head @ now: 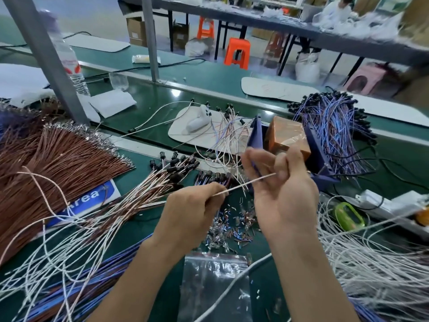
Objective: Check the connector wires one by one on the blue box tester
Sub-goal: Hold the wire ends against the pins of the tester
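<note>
- While both hands hold one white wire (246,184), it runs taut and straight between them above the table (151,126), rising from lower left to upper right.
- Left hand (195,205): fingers curled, with thumb and fingertips pinching the nearer part of the wire.
- Right hand (281,194): fingers curled, pinching the far end of the wire. The tip is hidden behind the fingers, so it cannot be told whether it carries a connector.
- Tester (319,156): a blue open box holding a taped orange block. It stands on the table just beyond the right hand and slightly to its right, apart from the wire.
- Judgement: the wire's long axis already points roughly at the tester. The right hand is the nearer one, so the end should travel forward and right with it while the left hand feeds the wire.
</note>
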Demonstrator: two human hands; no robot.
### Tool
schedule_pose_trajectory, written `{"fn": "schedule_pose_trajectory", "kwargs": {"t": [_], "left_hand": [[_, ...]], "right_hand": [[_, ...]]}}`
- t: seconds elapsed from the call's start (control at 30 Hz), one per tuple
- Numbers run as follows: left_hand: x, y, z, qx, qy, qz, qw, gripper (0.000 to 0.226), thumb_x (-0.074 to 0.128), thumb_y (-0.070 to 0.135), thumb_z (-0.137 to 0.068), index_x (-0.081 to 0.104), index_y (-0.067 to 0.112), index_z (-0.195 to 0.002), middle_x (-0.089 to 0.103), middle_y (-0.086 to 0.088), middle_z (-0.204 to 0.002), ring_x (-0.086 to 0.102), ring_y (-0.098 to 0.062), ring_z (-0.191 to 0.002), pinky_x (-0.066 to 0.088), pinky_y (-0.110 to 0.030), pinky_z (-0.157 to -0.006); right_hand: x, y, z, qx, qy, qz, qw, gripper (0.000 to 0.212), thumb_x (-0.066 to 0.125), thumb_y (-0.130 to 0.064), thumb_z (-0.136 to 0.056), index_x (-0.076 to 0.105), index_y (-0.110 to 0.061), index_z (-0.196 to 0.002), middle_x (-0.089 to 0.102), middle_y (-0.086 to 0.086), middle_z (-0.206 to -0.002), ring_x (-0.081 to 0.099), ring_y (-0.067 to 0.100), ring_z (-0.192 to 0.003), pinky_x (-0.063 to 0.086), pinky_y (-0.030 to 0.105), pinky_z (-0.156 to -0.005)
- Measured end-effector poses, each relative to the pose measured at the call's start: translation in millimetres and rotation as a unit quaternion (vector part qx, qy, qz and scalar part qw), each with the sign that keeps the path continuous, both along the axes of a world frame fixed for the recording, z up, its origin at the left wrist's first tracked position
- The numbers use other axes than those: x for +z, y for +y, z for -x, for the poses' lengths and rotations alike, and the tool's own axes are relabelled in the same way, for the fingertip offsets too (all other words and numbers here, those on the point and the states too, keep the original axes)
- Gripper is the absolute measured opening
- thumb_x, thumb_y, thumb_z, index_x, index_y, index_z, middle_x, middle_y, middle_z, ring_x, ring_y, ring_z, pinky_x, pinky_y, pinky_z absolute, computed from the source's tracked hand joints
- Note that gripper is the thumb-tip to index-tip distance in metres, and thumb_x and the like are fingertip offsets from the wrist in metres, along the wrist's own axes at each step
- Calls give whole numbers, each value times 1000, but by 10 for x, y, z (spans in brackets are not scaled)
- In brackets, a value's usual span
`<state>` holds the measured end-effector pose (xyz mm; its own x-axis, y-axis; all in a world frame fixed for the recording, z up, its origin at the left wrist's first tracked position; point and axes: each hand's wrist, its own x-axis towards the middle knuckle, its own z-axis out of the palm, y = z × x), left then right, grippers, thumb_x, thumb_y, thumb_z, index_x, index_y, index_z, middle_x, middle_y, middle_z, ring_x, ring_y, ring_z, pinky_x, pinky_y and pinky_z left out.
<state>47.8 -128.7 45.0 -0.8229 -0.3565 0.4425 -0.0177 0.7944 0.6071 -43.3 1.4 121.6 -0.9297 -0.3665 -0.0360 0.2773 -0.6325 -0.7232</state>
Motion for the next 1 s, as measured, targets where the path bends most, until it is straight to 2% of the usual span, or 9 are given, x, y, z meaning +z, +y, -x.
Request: {"fn": "schedule_pose_trajectory", "kwargs": {"t": [0.07, 0.17, 0.27, 0.37, 0.5, 0.67, 0.77, 0.9, 1.0], "left_hand": [[10, -40, 20, 3, 0, -170, 985, 11, 68, 29, -98, 77, 33, -92, 66, 15, -66, 53, -3, -56, 42, -19, -54], [116, -197, -53, -14, 0, -347, 938, 22, 80, 8, -86, 83, 30, -86, 58, 13, -56, 44, -3, -51, 35, -13, -49], [294, -273, -120, -73, -42, -365, 927, 15, 83, 13, -80, 85, 27, -87, 69, 8, -61, 55, -1, -53, 42, -10, -52], [344, -299, -85, -54, -40, -379, 923, 14, 81, 12, -81, 85, 24, -87, 75, -8, -68, 60, -11, -62, 47, -20, -61], [344, -308, -10, -13, -51, -371, 927, 14, 84, 11, -78, 84, 24, -78, 77, -4, -72, 66, -4, -62, 51, -13, -59], [334, -381, 5, 26, -57, -378, 924, 15, 85, 21, -69, 84, 27, -82, 79, -4, -75, 73, -14, -67, 60, -22, -61], [292, -543, -55, 62, -53, -383, 920, 16, 83, 22, -67, 84, 27, -82, 78, -4, -73, 68, -9, -60, 54, -18, -55], [166, -641, -72, 85, -38, -478, 873, 17, 77, 17, -67, 82, 12, -83, 79, -12, -78, 74, -11, -63, 57, -15, -56], [63, -607, -53, 90, -13, -547, 832, 25, 72, 15, -72, 76, 12, -97, 79, -10, -80, 76, -11, -67, 57, -16, -56]], "right_hand": [[29, 127, 32, -26, -5, 21, 999, 48, 45, -37, -105, 46, -18, -60, 47, 5, -56, 62, 25, -63, 60, 44, -88], [58, 355, 124, -53, -39, 66, 996, 50, 45, -37, -106, 37, -20, -60, 26, 0, -56, 37, 18, -52, 58, 33, -73], [15, 576, 202, -68, -68, 85, 992, 51, 45, -37, -106, 33, -20, -58, 20, -3, -56, 25, 15, -50, 43, 24, -54], [-52, 763, 242, -78, -73, 82, 991, 52, 45, -36, -106, 31, -22, -58, 19, -5, -56, 23, 13, -48, 34, 23, -46], [-108, 958, 293, -102, -55, 51, 992, 51, 44, -35, -106, 32, -22, -58, 18, -5, -56, 21, 14, -48, 31, 24, -44], [-172, 1234, 415, -136, -38, 21, 990, 51, 42, -35, -107, 31, -23, -59, 18, -6, -55, 19, 14, -49, 27, 25, -44], [-224, 1411, 503, -155, -37, 21, 987, 53, 40, -36, -108, 33, -24, -57, 19, -6, -53, 18, 14, -47, 28, 25, -43], [-377, 1470, 504, -167, -62, 16, 984, 51, 44, -34, -105, 33, -24, -56, 19, -6, -52, 18, 13, -47, 27, 25, -43], [-521, 1497, 476, -176, -109, 21, 978, 49, 45, -36, -104, 30, -23, -58, 16, -5, -55, 17, 15, -49, 27, 25, -42]]}}
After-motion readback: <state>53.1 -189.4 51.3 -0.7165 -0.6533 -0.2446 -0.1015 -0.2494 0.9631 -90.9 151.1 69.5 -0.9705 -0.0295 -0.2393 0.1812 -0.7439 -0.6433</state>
